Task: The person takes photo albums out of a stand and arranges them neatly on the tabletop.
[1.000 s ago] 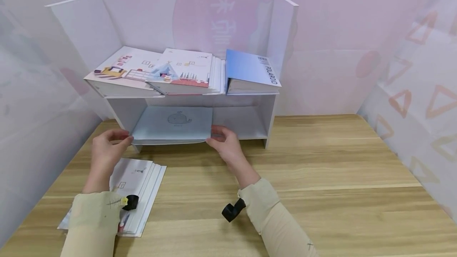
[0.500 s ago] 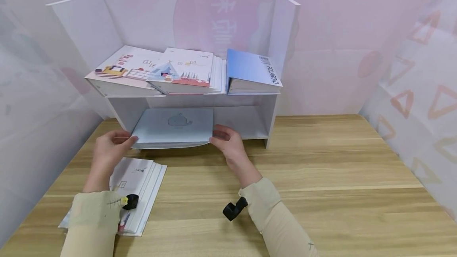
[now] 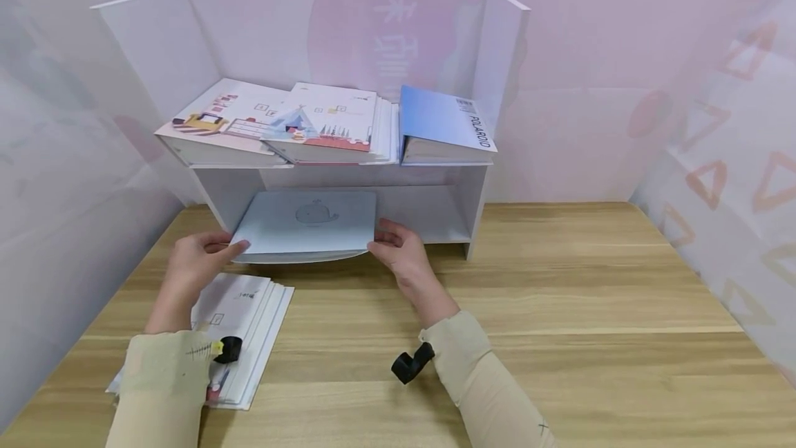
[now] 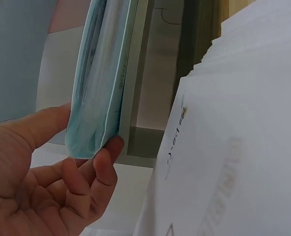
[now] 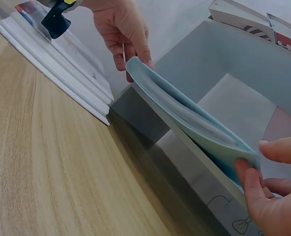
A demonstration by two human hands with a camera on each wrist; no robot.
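A soft, pale blue album with a whale drawn on its cover lies on the lower shelf of a white shelf unit. Its front edge sticks out past the shelf and sags in the middle. My left hand pinches the left front corner, thumb on top and fingers beneath. At the opposite corner my right hand holds the edge between thumb and fingers. Clear sleeves between the covers show in the left wrist view. In the right wrist view both hands grip the bowed album from its ends.
Several thick white albums and a blue POLAROID album lie on the upper shelf. Another stack of white albums lies on the wooden table, partly under my left forearm. Patterned cloth walls surround the table.
The pale blue album has slid slightly out toward me, its front edge sagging further past the shelf. Both hands have come with it, and the left thumb reaches farther over the cover.
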